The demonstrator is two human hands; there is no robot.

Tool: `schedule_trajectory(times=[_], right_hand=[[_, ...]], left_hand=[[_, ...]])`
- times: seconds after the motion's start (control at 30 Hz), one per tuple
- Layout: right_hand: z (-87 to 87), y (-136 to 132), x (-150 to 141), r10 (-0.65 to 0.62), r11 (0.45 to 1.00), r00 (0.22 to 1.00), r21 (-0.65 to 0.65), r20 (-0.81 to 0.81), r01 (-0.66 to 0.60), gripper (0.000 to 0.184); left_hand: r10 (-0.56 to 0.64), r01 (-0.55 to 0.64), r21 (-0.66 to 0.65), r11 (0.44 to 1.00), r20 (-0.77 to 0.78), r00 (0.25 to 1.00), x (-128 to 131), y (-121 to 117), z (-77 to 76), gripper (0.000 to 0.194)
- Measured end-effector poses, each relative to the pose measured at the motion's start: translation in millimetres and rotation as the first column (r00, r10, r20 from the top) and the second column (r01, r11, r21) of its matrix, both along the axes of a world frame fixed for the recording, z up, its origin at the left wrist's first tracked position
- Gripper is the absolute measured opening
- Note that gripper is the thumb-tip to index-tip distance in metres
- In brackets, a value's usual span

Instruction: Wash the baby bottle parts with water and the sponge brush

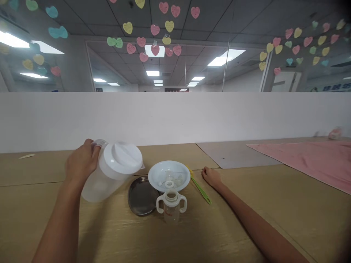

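My left hand point(83, 159) is wrapped around the handle of a frosted plastic pitcher point(102, 179) with a white lid. The pitcher is raised and tilted, its lid end leaning right over a round dark metal plate point(142, 197). Right of the plate stands a clear baby bottle point(171, 212) with two white handles and an open top. Behind the bottle, a white bowl point(156, 171) holds small clear and white parts. My right hand point(212, 177) rests on the table with its fingers curled in, holding nothing visible. Between it and the bowl lies a green-handled brush point(202, 190), its yellow end beside the bowl.
The table point(115, 233) has a brown covering with seams, and a grey panel point(238, 155) at the back. A pink cloth point(309, 157) lies at the right, a small pinkish object point(335, 133) behind it. A white partition point(175, 117) topped with glass borders the back.
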State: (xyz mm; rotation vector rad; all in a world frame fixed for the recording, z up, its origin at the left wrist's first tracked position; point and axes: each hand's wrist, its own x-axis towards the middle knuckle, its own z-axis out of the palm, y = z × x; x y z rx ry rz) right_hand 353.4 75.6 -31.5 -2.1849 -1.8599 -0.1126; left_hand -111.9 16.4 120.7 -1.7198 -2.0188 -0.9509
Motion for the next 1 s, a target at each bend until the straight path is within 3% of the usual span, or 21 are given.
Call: schedule_trajectory(times=[0.13, 0.27, 0.47, 0.6, 0.83, 1.0], right_hand=[[-0.6, 0.1, -0.3, -0.003, 1.000, 1.000, 0.002, 0.006, 0.002, 0.027], [-1.6, -0.2, -1.0, -0.004, 1.000, 1.000, -0.002, 0.023, 0.004, 0.026], [-3.1, -0.1, -2.0, -0.011, 1.000, 0.999, -0.005, 0.053, 0.011, 0.025], [-3.1, 0.3, -2.1, -0.013, 1.000, 0.998, -0.015, 0.063, 0.014, 0.026], [-4.7, 2.9, -1.7, -0.012, 0.999, 0.997, -0.038, 0.081, 0.015, 0.026], [-5.7, 3.8, -1.2, -0.007, 1.000, 0.996, -0.029, 0.088, 0.010, 0.025]], left_hand=[[0.131, -0.123, 0.074, 0.990, -0.114, 0.985, 26.0, -7.9, 6.7, 0.035], [0.048, -0.029, 0.131, 0.991, -0.140, 0.989, 45.9, -2.2, 4.3, 0.025], [-0.083, 0.097, 0.065, 0.993, -0.191, 0.978, 73.7, 4.3, -1.6, 0.024], [-0.153, 0.173, 0.092, 0.981, -0.188, 0.970, 84.8, 9.8, -8.9, 0.024], [-0.238, 0.282, 0.109, 0.953, -0.307, 0.921, 100.8, 19.3, -20.2, 0.019], [-0.230, 0.302, 0.148, 0.942, -0.372, 0.899, 105.7, 22.7, -24.7, 0.017]])
